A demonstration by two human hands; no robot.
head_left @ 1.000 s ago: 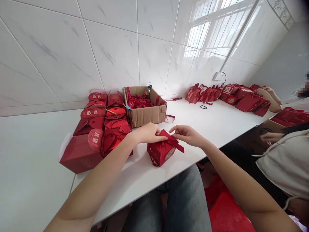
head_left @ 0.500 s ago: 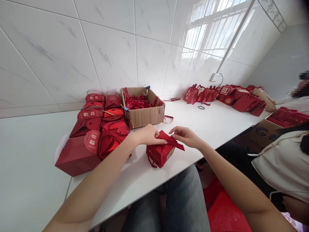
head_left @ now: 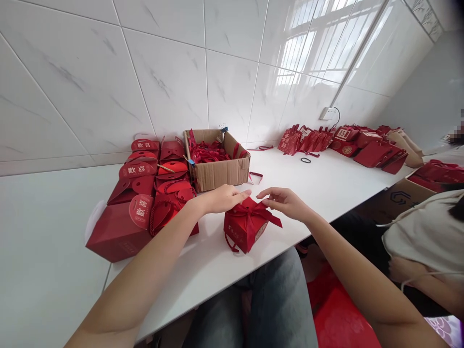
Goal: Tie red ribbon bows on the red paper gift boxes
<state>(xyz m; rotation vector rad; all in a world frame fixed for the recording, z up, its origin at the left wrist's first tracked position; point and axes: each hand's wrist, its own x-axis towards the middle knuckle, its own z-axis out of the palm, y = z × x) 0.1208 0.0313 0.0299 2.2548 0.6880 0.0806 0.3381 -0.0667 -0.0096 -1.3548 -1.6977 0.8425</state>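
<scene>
A small red gift box (head_left: 235, 228) with gold print stands on the white table in front of me. A red ribbon (head_left: 253, 211) wraps it and forms a bow on top, with one tail sticking out to the right. My left hand (head_left: 225, 198) is closed at the left side of the bow, thumb along the box top; its other fingertips are partly hidden. From the right, my right hand (head_left: 284, 202) pinches the ribbon between thumb and finger. A thin red cord (head_left: 231, 244) hangs at the box's lower left.
Finished-looking red boxes (head_left: 136, 212) stand in rows at left. Behind my hands, a cardboard box (head_left: 221, 175) holds loose red ribbons. A black ring (head_left: 305, 160) and red bags (head_left: 380, 155) lie farther right. A person in a light top (head_left: 424, 227) sits at right.
My left thumb has lifted from the middle of the bow toward the box's top edge. The knot and loops now show more clearly, and my right hand stays near the bow's right side.
</scene>
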